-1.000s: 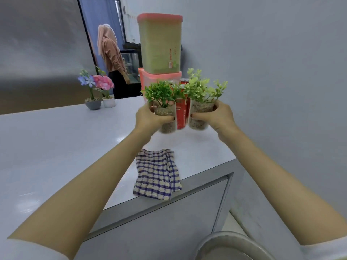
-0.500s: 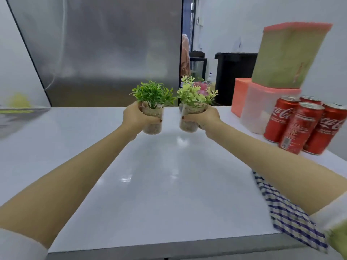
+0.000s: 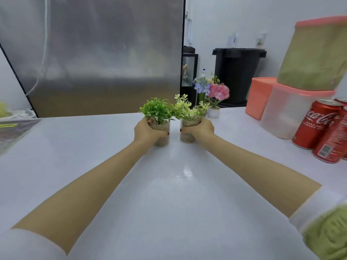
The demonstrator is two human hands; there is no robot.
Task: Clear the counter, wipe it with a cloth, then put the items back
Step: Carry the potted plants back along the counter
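Observation:
My left hand [image 3: 145, 131] grips a small glass pot with a dark green plant [image 3: 159, 119]. My right hand [image 3: 200, 128] grips a second glass pot with a pale green plant [image 3: 188, 117]. Both pots stand upright side by side, their bases on or just above the white counter [image 3: 93, 156], near its far middle. Pebbles fill both glasses. The checked cloth is out of view.
Behind the pots stand two small flower pots, blue [image 3: 201, 87] and pink [image 3: 218, 92]. At the right are red cola cans [image 3: 315, 124], a clear tub [image 3: 289, 113] with a green tub [image 3: 315, 55] stacked on it, and an orange box [image 3: 258, 96]. A steel fridge [image 3: 93, 53] rises beyond the counter.
Both hands carried the two plant pots from beside the cans at the right end to the counter's far middle and lowered them. My view turned left, so the cloth dropped out of sight.

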